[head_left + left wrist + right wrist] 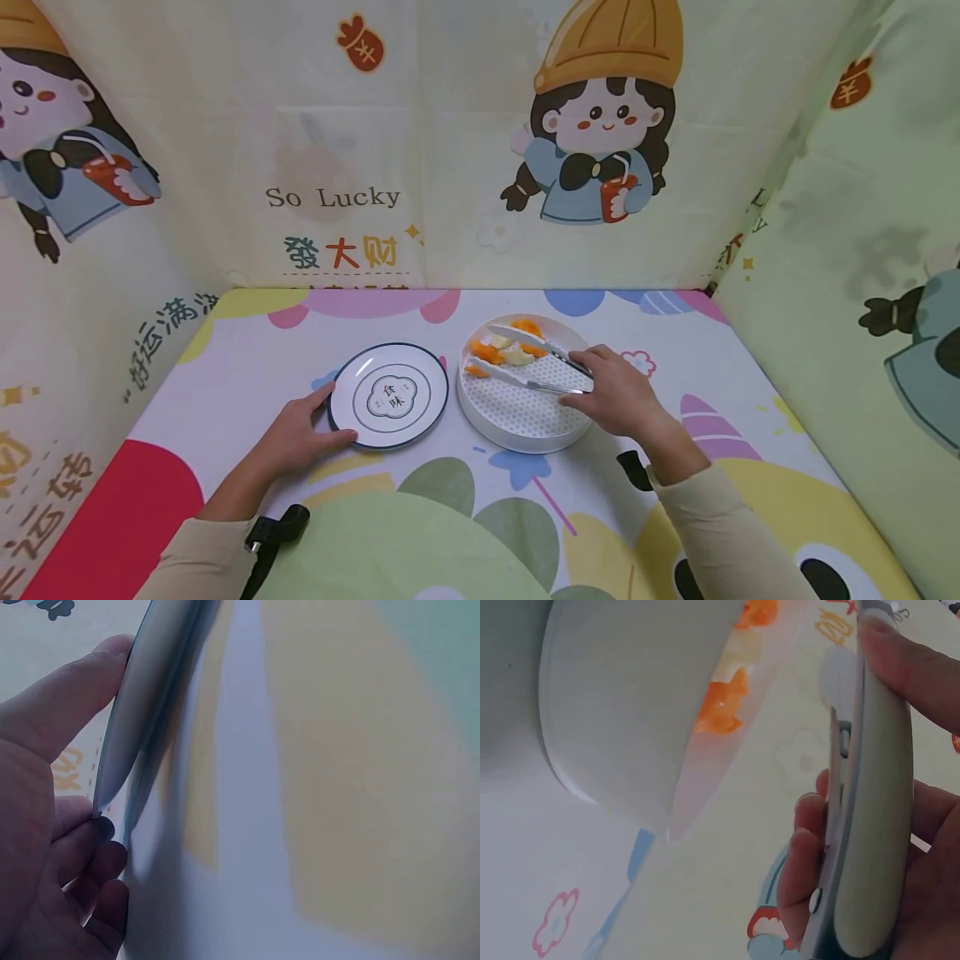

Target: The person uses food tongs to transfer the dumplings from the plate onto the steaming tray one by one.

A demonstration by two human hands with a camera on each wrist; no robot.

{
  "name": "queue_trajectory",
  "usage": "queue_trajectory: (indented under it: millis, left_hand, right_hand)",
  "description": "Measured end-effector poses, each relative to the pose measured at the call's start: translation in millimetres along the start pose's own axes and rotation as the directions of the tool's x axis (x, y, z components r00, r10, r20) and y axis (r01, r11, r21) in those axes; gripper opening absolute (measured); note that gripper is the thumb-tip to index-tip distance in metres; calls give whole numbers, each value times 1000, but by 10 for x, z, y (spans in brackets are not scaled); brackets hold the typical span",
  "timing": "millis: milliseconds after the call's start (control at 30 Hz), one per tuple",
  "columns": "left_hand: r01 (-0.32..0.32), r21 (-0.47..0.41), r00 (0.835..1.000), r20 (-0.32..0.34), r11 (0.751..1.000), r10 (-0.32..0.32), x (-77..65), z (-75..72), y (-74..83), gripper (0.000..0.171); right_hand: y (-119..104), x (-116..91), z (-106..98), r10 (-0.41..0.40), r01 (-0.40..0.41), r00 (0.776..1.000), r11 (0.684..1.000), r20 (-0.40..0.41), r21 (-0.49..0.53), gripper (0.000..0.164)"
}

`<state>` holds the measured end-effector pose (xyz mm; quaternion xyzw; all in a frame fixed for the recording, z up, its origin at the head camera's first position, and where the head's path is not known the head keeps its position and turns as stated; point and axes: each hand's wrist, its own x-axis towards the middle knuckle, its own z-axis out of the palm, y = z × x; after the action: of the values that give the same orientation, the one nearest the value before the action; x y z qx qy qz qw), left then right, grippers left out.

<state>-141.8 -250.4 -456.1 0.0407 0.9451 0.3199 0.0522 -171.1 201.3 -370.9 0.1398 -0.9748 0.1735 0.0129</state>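
A white plate (390,398) with a dark rim and printed characters lies left of centre. My left hand (296,437) holds its left edge between thumb and fingers; the left wrist view shows this plate (154,682) edge-on. To the right stands a round white tray (525,433) with a dotted base. Orange chunks (487,352) and pale chunks (517,357) lie toward its far left side. My right hand (622,396) grips silver tongs (551,387), arms spread over the tray. Close up, the tongs (877,802) sit between thumb and curled fingers. Nothing shows between their tips.
A patterned cloth (480,533) with cartoon shapes covers the table. Printed curtains (457,150) hang along the back and both sides. A black strap with a small device (277,529) is on the left wrist. The plate and the tray stand close together.
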Motion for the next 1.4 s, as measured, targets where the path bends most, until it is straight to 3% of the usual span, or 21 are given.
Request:
queue_trajectory:
  millis: [200, 467, 733, 867, 1400]
  left_hand:
    - [4, -2, 1000, 3, 1000, -4, -3, 4, 12, 104]
    - [13, -3, 1000, 9, 1000, -13, -15, 6, 18, 103]
    - [24, 0, 1000, 18, 1000, -24, -11, 7, 25, 105]
    - [28, 1, 999, 22, 1000, -28, -7, 6, 29, 105]
    - [39, 9, 999, 30, 999, -39, -12, -15, 34, 106]
  right_hand:
    - [-39, -20, 107, -13, 19, 997, 995, -72, 94, 68]
    - [-135, -59, 244, -5, 31, 994, 968, -105, 250, 71]
    - [-232, -105, 370, -186, 213, 971, 957, -151, 195, 75]
    - [-294, -138, 440, -220, 253, 960, 946, -171, 201, 74]
    - [-596, -296, 641, -222, 230, 973, 943, -62, 239, 73]
